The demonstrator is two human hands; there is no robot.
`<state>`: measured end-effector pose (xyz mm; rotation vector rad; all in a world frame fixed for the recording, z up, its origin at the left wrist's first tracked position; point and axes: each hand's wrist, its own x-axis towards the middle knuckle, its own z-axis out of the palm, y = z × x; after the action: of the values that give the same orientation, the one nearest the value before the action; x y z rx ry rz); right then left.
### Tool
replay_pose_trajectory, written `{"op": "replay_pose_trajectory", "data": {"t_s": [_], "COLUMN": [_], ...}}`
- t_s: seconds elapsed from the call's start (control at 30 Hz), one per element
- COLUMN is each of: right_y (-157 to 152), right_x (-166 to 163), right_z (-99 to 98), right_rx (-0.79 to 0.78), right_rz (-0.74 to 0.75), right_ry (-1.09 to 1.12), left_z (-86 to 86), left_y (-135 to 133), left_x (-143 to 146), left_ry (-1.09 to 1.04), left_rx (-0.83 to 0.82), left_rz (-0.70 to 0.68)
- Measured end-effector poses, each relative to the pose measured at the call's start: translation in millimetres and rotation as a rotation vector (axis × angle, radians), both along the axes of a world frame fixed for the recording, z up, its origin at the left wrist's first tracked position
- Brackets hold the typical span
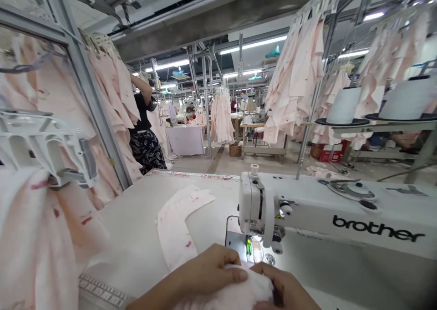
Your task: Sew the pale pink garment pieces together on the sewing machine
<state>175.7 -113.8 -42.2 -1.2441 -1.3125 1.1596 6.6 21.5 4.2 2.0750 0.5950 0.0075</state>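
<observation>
Step in hand, as judged: positioning work before needle. Left hand (208, 273) and right hand (287, 289) both in closed grip on pink fabric piece (239, 294), bunched at near edge of counter (136, 219), just short of presser foot (251, 246) of sewing machine (307, 210). Curved collar piece (177, 228) lies flat, left of foot. Feeding calls for flattened, aligned edge

Only bits of person in shot, down at bottom edge. Left hand (208, 271) bare, forearm bare too, far as frame shows. Right hand (288, 289) bare as well, just back of hand and knuckles visible, wrist cut off by frame. Nails too small to make out. Clothing out of view.
</observation>
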Motion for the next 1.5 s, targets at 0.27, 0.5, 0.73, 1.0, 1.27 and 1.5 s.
{"op": "replay_pose_trajectory", "data": {"t_s": [0.27, 0.5, 0.73, 1.0, 1.27, 1.5], "right_y": [-16.1, -18.2, -15.7, -15.8, -10.1, -9.5], "right_x": [3.0, 18.2, 19.0, 19.3, 23.0, 24.5], "right_z": [11.0, 14.8, 16.4, 20.4, 18.4, 18.9], "right_rx": [-0.029, 0.396, 0.429, 0.363, 0.303, 0.296], "right_rz": [-0.227, -0.090, -0.036, -0.040, -0.075, -0.078], "right_ry": [-0.527, -1.060, -1.183, -1.125, -1.163, -1.167], "left_z": [-13.4, -21.7, -38.8, -46.8, -32.7, -43.4], "left_y": [6.2, -1.0, -13.5, 6.8, 22.4, 26.2], "left_x": [3.7, 2.2, -6.4, -11.3, 1.6, 1.4], "left_ry": [0.016, -0.060, -0.330, -0.212, -0.228, -0.213], "left_rx": [0.293, 0.641, 1.065, 1.041, 0.871, 0.851], "left_rz": [-0.028, -0.035, -0.383, -0.489, -0.477, -0.419]}}
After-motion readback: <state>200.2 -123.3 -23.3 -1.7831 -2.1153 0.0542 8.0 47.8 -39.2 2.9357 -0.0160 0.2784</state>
